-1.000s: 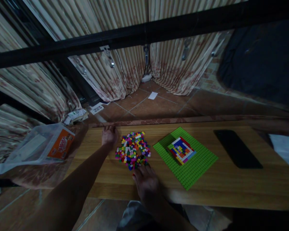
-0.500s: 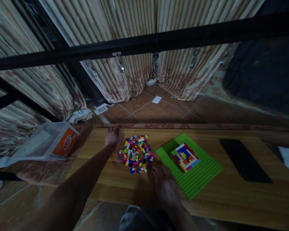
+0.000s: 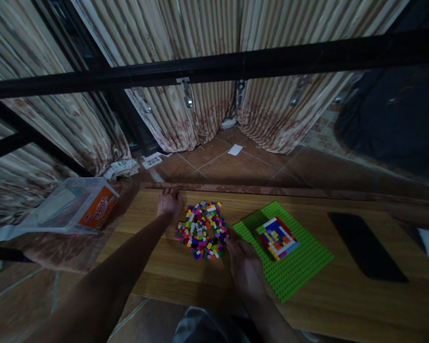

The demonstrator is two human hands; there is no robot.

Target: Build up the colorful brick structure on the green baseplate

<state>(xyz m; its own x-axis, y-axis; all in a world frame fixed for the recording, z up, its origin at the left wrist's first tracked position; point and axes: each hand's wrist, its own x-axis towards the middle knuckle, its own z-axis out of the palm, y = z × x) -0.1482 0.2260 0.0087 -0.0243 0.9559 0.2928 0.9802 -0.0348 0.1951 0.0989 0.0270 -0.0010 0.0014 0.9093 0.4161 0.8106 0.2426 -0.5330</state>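
A pile of small coloured bricks (image 3: pixel 202 229) lies on a wooden table (image 3: pixel 171 274). To its right sits a green baseplate (image 3: pixel 300 264) carrying a flat block of red, blue, yellow and white bricks (image 3: pixel 278 237). My left hand (image 3: pixel 168 203) rests flat near the table's far edge, just left of the pile, fingers stretched out. My right hand (image 3: pixel 245 267) lies between the pile and the baseplate's near-left edge, with its fingertips at the pile's right side. The light is dim, so I cannot see if those fingers pinch a brick.
A black phone (image 3: pixel 366 245) lies on the table at the right. A clear plastic box with an orange label (image 3: pixel 75 212) rests on a cloth at the left. Black metal bars (image 3: pixel 214 66) cross overhead before striped curtains. Beyond the table is tiled floor with papers.
My right hand has moved from the pile's near edge to its right side, next to the baseplate. The left hand stays put. The view has shifted slightly.
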